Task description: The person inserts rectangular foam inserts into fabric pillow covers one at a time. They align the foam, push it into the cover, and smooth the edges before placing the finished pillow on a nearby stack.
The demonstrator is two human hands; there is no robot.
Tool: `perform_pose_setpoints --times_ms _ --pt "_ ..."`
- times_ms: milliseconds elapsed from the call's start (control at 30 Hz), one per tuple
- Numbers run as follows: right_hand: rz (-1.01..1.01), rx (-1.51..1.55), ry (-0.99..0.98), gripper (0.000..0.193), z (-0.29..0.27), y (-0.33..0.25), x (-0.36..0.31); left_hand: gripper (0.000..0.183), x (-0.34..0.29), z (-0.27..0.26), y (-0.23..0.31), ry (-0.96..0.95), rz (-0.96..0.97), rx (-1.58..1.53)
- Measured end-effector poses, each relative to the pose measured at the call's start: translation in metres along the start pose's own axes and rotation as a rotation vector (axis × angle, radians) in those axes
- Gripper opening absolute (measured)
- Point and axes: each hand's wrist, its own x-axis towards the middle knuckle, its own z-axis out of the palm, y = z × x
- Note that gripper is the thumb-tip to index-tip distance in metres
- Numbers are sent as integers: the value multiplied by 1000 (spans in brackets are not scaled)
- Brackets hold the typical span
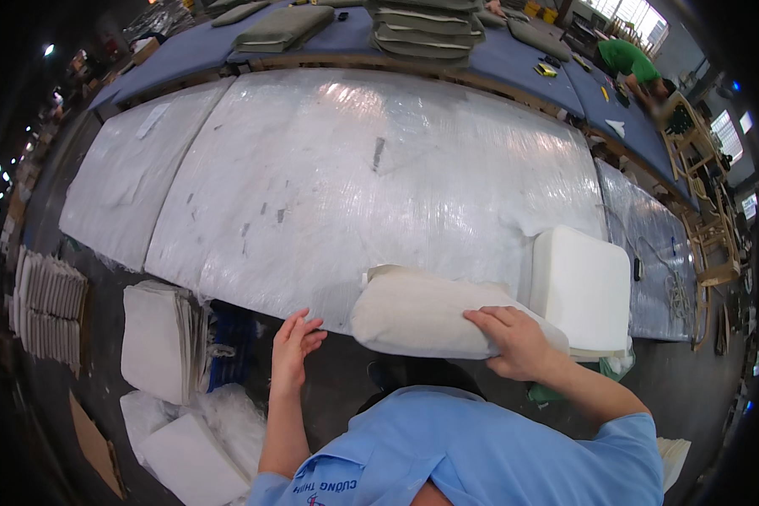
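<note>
Worktable (379, 185), film-wrapped, whitish: spans the middle, its near edge facing the wearer.

Blue tabletops (346, 38): along the far side, beyond the worktable.

Stack of grey-green cushions (426, 34): far, on the blue tabletops.

Stack of white pads (156, 341): near left, beside the worktable.

Beige cushion (422, 312), rounded ends: at the worktable's near edge, right of centre, partly overhanging.

White foam pad (582, 287), rounded corners: just beside the beige cushion's right end, on the right part of the worktable.

Right hand (514, 339): laid on the beige cushion's right part, fingers together on top; whether it grips, cannot tell.

Left hand (293, 350): holding nothing, fingers loosely spread, left of the beige cushion and apart from it.
</note>
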Motion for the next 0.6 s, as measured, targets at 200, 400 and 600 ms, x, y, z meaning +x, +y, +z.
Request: perform_pose_setpoints --times_ms 200,400,600 --pt "49 59 -105 81 -15 10 5 47 102 101 43 -339 49 523" --pt "259 783 -418 60 -26 86 33 58 207 200 3 -700 83 1324" --pt "462 471 -409 50 98 233 119 61 270 244 -57 -855 -12 1710"
